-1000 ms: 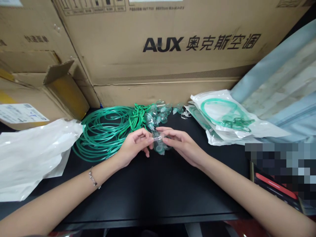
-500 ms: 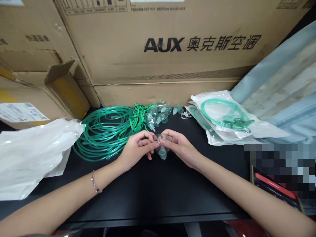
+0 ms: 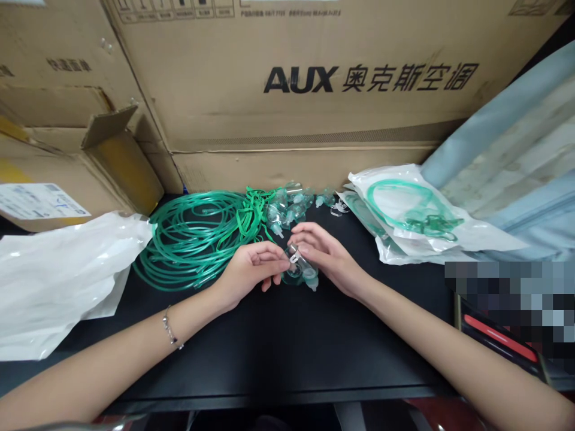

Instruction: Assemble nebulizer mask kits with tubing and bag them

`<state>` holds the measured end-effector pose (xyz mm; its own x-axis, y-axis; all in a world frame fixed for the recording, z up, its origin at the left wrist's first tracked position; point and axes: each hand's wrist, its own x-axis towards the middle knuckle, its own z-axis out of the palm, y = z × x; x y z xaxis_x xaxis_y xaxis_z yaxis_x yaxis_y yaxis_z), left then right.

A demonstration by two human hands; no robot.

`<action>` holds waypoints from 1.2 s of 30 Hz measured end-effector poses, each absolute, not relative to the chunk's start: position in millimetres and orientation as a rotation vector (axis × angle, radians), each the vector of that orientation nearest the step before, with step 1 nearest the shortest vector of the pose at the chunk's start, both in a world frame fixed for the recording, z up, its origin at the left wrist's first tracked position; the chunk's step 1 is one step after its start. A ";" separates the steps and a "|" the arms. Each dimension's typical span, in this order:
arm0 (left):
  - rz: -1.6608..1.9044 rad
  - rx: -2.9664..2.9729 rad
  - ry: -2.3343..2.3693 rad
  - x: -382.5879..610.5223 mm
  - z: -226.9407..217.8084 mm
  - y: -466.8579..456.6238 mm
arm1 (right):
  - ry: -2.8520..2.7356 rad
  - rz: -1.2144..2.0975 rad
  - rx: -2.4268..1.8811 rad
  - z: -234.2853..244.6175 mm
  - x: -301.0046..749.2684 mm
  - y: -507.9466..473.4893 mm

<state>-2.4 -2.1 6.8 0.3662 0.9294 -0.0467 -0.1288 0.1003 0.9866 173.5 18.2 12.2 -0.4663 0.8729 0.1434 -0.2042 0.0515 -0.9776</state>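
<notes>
While the crumpled white plastic bag [image 3: 54, 281] at far left hides its contents, the loose coil of green plastic tubing [image 3: 188, 239] lies bare beside it on the black tabletop [image 3: 278, 347]. At table centre the left hand [image 3: 249, 269], fingers curled, and the right hand [image 3: 327, 257], fingertips pinched, together grip the small clear plastic mask with green connector [image 3: 300, 272]. Further right, the flat white clear-fronted pouch [image 3: 471, 239] holds coiled green tubing.

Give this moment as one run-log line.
left hand: pinching clear green-tinted plastic mask piece | right hand: holding same piece | coiled green plastic tubing: left of hands | black table: under hands
</notes>
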 end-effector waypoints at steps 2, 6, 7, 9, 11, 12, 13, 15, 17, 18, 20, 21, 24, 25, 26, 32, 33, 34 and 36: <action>0.955 1.192 0.873 -0.9 7.7 -4.1 | -1.590 1.310 -0.704 12.0 175.1 19.8; 0.992 1.155 0.885 -0.2 9.4 -5.2 | -1.716 1.205 -0.708 13.8 175.6 19.4; 0.998 1.150 0.889 -0.4 9.7 -5.3 | -1.697 1.236 -0.711 14.0 175.1 18.9; 1.016 1.147 0.901 -0.8 10.1 -5.8 | -1.652 1.285 -0.709 13.6 173.7 18.0; 1.036 1.146 0.921 -0.7 10.1 -6.7 | -1.623 1.308 -0.702 12.6 172.5 17.7; 1.046 1.146 0.932 -0.5 9.9 -7.2 | -1.614 1.316 -0.705 12.1 172.1 17.6; 1.055 1.145 0.942 -0.1 9.5 -7.9 | -1.606 1.324 -0.713 11.8 171.8 17.5; 1.074 1.143 0.951 0.8 8.5 -9.1 | -1.593 1.331 -0.739 11.5 171.3 17.1; 1.094 1.139 0.954 2.1 7.7 -10.3 | -1.582 1.327 -0.754 12.1 170.9 16.2; 1.105 1.135 0.955 2.8 7.5 -11.0 | -1.581 1.326 -0.755 12.5 170.7 15.5; 1.134 1.119 0.959 4.5 7.7 -12.4 | -1.573 1.327 -0.754 13.8 170.0 13.9; 1.153 1.110 0.960 5.3 8.1 -13.1 | -1.562 1.334 -0.751 14.4 169.6 13.1; 1.198 1.100 0.963 6.3 9.5 -14.4 | -1.512 1.361 -0.752 15.6 168.1 10.8; 1.205 1.107 0.968 6.1 9.7 -14.4 | -1.496 1.370 -0.759 15.5 167.5 10.1; 1.208 1.118 0.974 5.6 9.8 -14.2 | -1.483 1.378 -0.771 15.0 167.0 9.5; 1.226 1.153 1.009 3.1 7.5 -10.7 | -1.398 1.352 -0.817 10.9 163.1 4.4; 1.230 1.149 1.008 3.5 7.1 -10.5 | -1.396 1.334 -0.806 11.2 162.4 2.7; 1.232 1.147 1.005 4.1 6.7 -10.6 | -1.406 1.317 -0.793 12.0 161.7 0.7; 1.228 1.152 0.990 5.3 6.0 -11.5 | -1.456 1.280 -0.774 14.8 160.3 -4.2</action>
<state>5.3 -11.5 6.0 0.1044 0.9938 0.0392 -0.1727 -0.0207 0.9848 160.3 -4.2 14.8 -0.2892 0.9193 0.2669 -0.1468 0.2329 -0.9614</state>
